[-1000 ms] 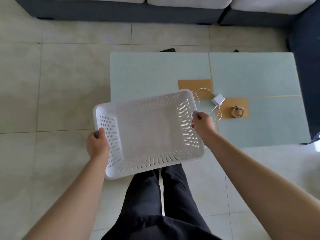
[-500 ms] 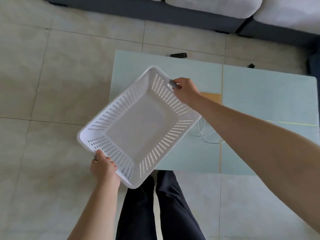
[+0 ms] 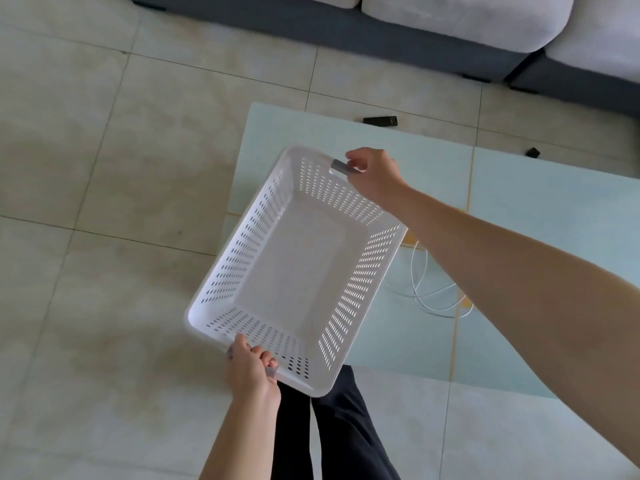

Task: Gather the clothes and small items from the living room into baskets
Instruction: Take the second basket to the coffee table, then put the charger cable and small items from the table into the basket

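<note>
Two hands, left hand (image 3: 251,370) and right hand (image 3: 375,174), grasp basket (image 3: 298,271) over pale-green table (image 3: 540,244); tiled floor (image 3: 104,168); cable (image 3: 433,292) probably on it.

Setting: the living room of a home. Evidence: a sofa with a dark grey base and pale grey seat cushions (image 3: 450,26) along the far side; a floor of large glossy beige tiles (image 3: 104,168); a low rectangular coffee table with a pale green frosted-glass top (image 3: 536,209) in front of the sofa; a white perforated plastic laundry basket (image 3: 294,265) over the table's near corner; a loose coil of thin white cable (image 3: 433,299) on the tabletop.
</note>
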Demonstrator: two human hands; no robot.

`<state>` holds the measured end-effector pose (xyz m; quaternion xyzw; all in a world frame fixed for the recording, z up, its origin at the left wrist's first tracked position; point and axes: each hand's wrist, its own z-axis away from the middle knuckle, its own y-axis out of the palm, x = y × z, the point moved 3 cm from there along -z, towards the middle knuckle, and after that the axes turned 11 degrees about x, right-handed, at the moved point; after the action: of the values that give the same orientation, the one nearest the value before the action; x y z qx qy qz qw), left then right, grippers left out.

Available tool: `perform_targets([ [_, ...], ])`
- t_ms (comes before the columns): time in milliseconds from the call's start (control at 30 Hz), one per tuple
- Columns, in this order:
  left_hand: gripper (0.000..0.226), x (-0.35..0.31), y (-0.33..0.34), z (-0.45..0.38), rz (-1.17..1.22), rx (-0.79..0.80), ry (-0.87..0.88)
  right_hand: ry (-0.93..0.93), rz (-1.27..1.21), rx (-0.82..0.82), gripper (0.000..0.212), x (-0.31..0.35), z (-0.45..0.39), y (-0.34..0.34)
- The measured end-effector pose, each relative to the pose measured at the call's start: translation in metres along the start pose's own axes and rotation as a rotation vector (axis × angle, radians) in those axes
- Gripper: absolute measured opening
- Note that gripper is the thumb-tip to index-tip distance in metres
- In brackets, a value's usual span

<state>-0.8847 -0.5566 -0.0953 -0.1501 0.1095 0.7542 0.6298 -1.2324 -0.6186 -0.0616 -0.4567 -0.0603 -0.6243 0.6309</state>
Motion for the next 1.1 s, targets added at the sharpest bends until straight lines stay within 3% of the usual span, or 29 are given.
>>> perform_targets([
  [100, 0.034, 0.002, 0.002, -0.002, 0.002, -0.010, 0.008, 0.038, -0.115, -0.148, 0.041, -0.024, 0.012, -0.026],
  [200, 0.033, 0.005, 0.003, -0.001, -0.008, -0.037, 0.000, 0.216, -0.127, -0.263, 0.036, -0.080, 0.034, -0.058],
  [300, 0.034, 0.005, 0.008, 0.002, -0.010, -0.075, -0.011, 0.438, -0.284, -0.245, 0.018, -0.148, 0.063, -0.069],
  [400, 0.035, 0.006, 0.018, 0.006, 0.004, -0.080, -0.014, 0.587, -0.239, -0.178, 0.008, -0.202, 0.094, -0.066],
  [433, 0.035, 0.009, 0.023, 0.009, 0.006, -0.076, -0.011, 0.635, -0.193, -0.161, 0.011, -0.222, 0.104, -0.064],
  [600, 0.032, 0.015, 0.032, 0.009, -0.001, -0.068, 0.005, 0.853, -0.270, -0.266, 0.074, -0.279, 0.136, -0.041],
  [667, 0.031, 0.015, 0.030, 0.004, -0.008, -0.062, 0.014, 0.948, -0.315, -0.244, 0.085, -0.286, 0.136, -0.031],
  [867, 0.033, 0.019, 0.026, -0.002, -0.024, -0.092, 0.060, 1.002, -0.519, -0.183, 0.096, -0.311, 0.110, -0.006],
  [1100, 0.028, 0.026, 0.024, -0.008, -0.018, -0.066, 0.143, 0.833, -0.774, -0.058, 0.076, -0.325, 0.111, 0.020],
])
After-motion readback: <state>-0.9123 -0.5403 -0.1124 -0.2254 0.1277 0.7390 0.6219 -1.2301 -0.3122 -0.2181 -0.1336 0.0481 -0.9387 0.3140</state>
